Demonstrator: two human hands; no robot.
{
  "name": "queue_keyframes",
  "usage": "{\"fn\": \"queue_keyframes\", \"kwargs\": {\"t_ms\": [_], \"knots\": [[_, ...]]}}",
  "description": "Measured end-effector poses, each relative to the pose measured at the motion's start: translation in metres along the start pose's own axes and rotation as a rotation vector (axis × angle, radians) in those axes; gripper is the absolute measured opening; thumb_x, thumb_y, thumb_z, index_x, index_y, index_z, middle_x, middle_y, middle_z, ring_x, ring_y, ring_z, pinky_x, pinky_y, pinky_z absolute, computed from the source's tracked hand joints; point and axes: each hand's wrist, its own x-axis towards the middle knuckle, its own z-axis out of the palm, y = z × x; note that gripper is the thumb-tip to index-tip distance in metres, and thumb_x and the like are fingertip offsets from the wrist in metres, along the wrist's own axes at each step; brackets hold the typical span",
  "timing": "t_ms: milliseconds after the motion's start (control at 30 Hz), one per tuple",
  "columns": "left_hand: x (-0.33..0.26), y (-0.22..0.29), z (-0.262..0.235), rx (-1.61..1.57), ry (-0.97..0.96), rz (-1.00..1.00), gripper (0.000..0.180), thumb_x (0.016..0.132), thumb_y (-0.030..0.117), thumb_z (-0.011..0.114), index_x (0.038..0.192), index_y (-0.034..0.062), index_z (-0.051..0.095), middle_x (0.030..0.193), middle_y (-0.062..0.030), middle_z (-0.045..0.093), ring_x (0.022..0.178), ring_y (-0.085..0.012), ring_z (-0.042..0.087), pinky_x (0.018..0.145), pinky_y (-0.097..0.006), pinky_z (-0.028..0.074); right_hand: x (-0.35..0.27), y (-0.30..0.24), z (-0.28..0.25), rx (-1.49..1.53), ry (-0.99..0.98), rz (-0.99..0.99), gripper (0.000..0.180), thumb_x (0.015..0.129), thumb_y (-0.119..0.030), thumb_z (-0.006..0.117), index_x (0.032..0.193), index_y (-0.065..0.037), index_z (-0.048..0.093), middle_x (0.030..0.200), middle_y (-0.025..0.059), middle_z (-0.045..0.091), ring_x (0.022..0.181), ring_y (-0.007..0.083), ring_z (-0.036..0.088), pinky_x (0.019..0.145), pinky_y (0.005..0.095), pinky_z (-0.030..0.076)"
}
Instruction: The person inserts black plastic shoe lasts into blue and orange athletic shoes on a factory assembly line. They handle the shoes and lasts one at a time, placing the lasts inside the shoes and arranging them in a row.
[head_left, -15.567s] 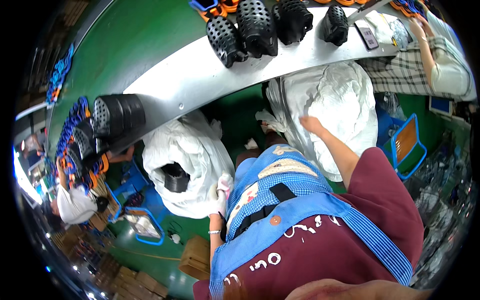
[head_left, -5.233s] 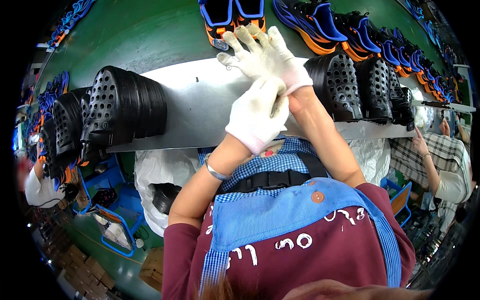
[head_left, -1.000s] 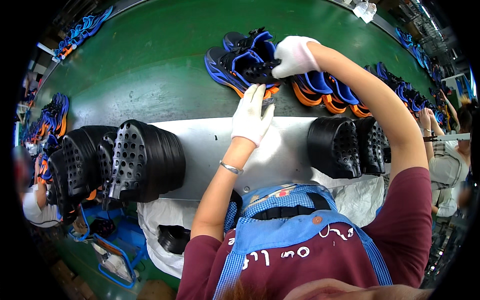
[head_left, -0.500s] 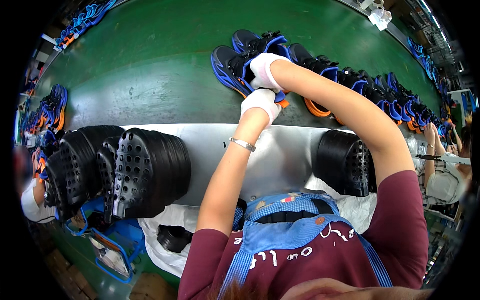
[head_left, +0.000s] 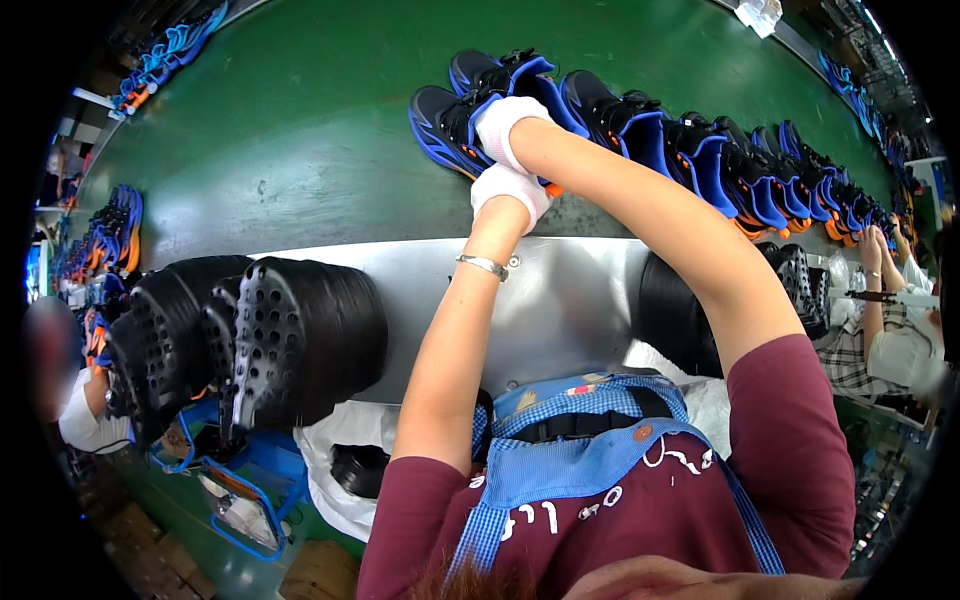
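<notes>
**Green worktable [head_left: 270, 150] fills up toward its right side**

At far left on the metal ledge [head_left: 570, 290], black perforated inserts [head_left: 310, 330] stand nested in stacks, outside any shoe. Near the middle, the dark blue-edged shoe [head_left: 436, 125] sits on the worktable, toe pointing left and away, with another shoe [head_left: 475, 70] just behind it. The left hand [head_left: 510, 195], gloved, is at its heel; the gloved right hand [head_left: 508, 130] covers its opening. Both hands' fingers are hidden, so I cannot tell how far they are closed or whether they grip an insert. This shoe looks mid-handling. Rightward runs a row of shoes [head_left: 600, 105], whether filled unclear; nearer, another insert stack [head_left: 672, 310] waits unused on the ledge.
</notes>
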Motion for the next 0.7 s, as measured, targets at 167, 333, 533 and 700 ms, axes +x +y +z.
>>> {"fn": "queue_keyframes", "kwargs": {"t_ms": [167,333,533,700], "knots": [[-0.025,-0.018,-0.008,-0.330,0.137,0.047,0.045,0.084,0.043,0.065,0.103,0.0024,0.068,0.073,-0.0132,0.070,0.059,-0.0237,0.069,0.063,-0.035,0.056,-0.073,-0.005,-0.040,-0.032,0.085,-0.123,0.035,0.088,-0.031,0.055,0.102,-0.004,0.072,0.102,0.0177,0.070,0.091,0.0337,0.069,0.079,0.0421,0.055],[-0.073,-0.056,-0.045,-0.823,-0.004,0.194,0.040,0.083,0.039,0.073,0.095,0.0014,0.067,0.067,-0.0121,0.068,0.052,-0.0193,0.066,0.045,-0.027,0.047,-0.211,0.030,-0.064,0.010,0.335,-0.223,0.033,0.091,-0.035,0.052,0.098,-0.007,0.067,0.089,0.0156,0.068,0.086,0.0339,0.067,0.076,0.0430,0.054],[-0.128,-0.059,-0.050,-0.914,0.002,0.219,0.043,0.085,0.040,0.070,0.106,0.0026,0.066,0.088,-0.0124,0.071,0.060,-0.0214,0.070,0.040,-0.024,0.044,-0.349,0.076,-0.039,0.191,0.547,-0.124,0.023,0.085,-0.024,0.062,0.098,-0.005,0.065,0.084,0.0155,0.065,0.079,0.0331,0.064,0.069,0.0395,0.051],[-0.132,-0.046,-0.049,-0.829,-0.040,0.281,0.039,0.087,0.038,0.069,0.103,0.0025,0.066,0.085,-0.0102,0.071,0.062,-0.0208,0.070,0.041,-0.025,0.046,-0.424,0.105,-0.001,0.432,0.678,0.154,0.022,0.084,-0.015,0.064,0.102,-0.002,0.065,0.084,0.0132,0.066,0.076,0.0256,0.066,0.070,0.0330,0.051]]}}
